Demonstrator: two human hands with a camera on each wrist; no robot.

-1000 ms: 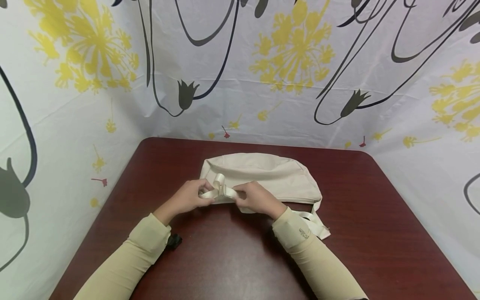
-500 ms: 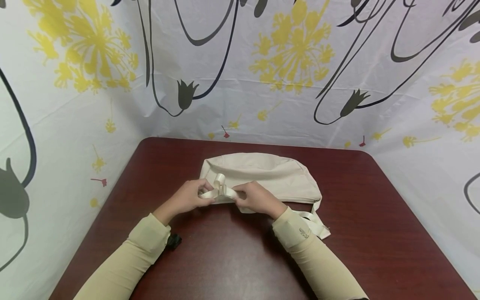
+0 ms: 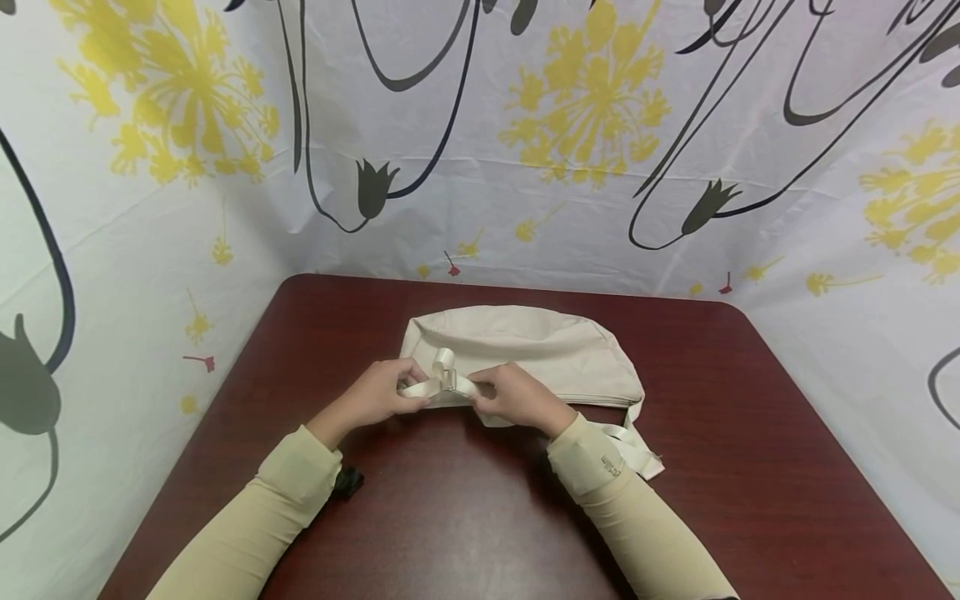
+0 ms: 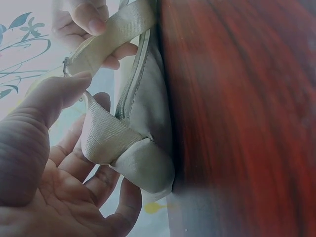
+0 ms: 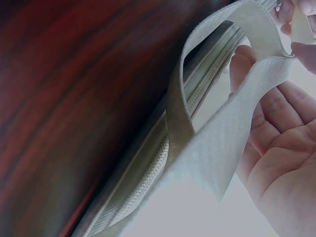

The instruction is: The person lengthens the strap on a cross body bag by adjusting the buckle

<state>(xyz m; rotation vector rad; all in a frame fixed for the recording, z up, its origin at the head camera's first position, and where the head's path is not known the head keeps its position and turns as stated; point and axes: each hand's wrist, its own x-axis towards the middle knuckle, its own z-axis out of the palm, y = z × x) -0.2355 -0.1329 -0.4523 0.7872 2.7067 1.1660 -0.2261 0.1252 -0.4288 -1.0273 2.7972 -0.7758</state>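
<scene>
A cream fabric bag [image 3: 525,342] with a zipper along its near edge lies on the table. In front of it, both hands hold its webbing strap [image 4: 113,37] at a small buckle [image 3: 449,380], from which a strap loop [image 3: 444,360] stands up. My left hand [image 3: 378,387] pinches the strap left of the buckle between thumb and fingers. On the buckle's other side, my right hand [image 3: 517,398] pinches the strap too. In the right wrist view, a long fold of strap [image 5: 237,108] hangs from the right fingers beside the zipper [image 5: 148,177].
The dark red-brown table [image 3: 465,517] has rounded far corners. A loose strap end [image 3: 637,458] trails off the bag's right side, partly behind the right sleeve. A small black object [image 3: 348,482] sits by the left sleeve. Patterned white cloth [image 3: 480,217] hangs around the table.
The buckle and its strap loop have shifted very slightly to the right. Both hands stay in nearly the same place, and the bag has not moved.
</scene>
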